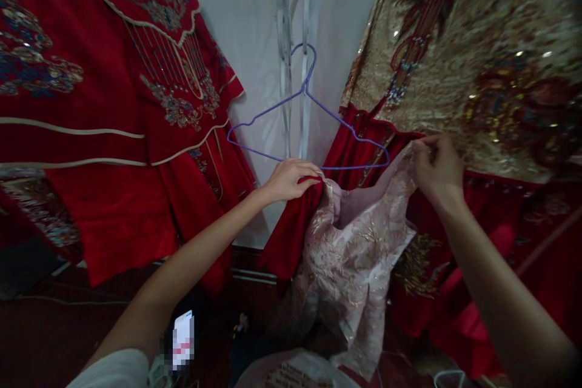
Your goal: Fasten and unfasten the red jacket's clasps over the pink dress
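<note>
A pale pink dress (pixel 348 254) with shiny gold embroidery hangs between my two hands, its neckline uppermost. My left hand (pixel 293 179) pinches one shoulder of it, close to the lower bar of a purple hanger (pixel 339 112). At the other shoulder, my right hand (pixel 437 170) grips the fabric between thumb and fingers, holding it a little higher. The hanger is hooked on a white metal rail (pixel 305 30) at the wall, and no garment is on it. The dress's neckline lies just below the hanger's bar.
On the left hang red embroidered garments (pixel 173 91) with beads and fringe. To the right is a gold sequined garment (pixel 482 60) above red skirts (pixel 495 242). Below are a lit phone screen (pixel 182 339) and a whitish printed bag or cloth (pixel 295 371).
</note>
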The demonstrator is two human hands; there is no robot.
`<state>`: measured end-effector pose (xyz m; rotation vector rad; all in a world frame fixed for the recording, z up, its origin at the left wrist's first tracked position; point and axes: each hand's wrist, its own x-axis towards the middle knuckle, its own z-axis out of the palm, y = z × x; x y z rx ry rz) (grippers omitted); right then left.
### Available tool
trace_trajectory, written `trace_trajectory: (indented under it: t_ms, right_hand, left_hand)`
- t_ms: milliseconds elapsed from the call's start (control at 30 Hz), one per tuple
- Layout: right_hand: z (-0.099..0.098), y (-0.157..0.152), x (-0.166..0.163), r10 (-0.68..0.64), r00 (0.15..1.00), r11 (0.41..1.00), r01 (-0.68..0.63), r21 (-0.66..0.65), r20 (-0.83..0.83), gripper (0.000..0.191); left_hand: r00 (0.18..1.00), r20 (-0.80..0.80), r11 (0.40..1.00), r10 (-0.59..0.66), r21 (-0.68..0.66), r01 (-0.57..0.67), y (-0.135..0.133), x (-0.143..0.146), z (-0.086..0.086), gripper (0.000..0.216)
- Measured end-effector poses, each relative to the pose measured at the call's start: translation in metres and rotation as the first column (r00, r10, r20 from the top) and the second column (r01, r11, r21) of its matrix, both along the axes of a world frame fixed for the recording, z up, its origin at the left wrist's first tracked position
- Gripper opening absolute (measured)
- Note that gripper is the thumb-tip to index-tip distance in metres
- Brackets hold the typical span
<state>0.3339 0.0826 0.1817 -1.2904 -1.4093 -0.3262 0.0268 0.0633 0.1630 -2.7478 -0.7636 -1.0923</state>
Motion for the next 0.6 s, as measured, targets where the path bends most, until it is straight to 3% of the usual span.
trace_trajectory:
  t_ms: [200, 400, 600]
  right_hand:
    - [0.008, 0.000, -0.013, 0.091, 0.995, 0.996, -0.091, -0.010, 0.046, 0.010]
    - [0.026, 0.010, -0.049, 0.157, 0.978, 0.981, -0.170, 0.094, 0.138, 0.013]
    - [0.013, 0.012, -0.092, 0.274, 0.956, 0.961, -0.274, -0.013, 0.102, 0.023]
  left_hand:
    - [1.000, 0.031, 1.000, 0.001, -0.022, 0.000, -0.001, 0.006, 0.000, 0.016]
    - [0.985, 0.165, 0.989, -0.041, -0.134, 0.063, 0.000, 0.021, 0.001, 0.016]
    - [0.977, 0.205, 0.990, 0.053, -0.140, -0.025, 0.005, 0.020, -0.001, 0.019]
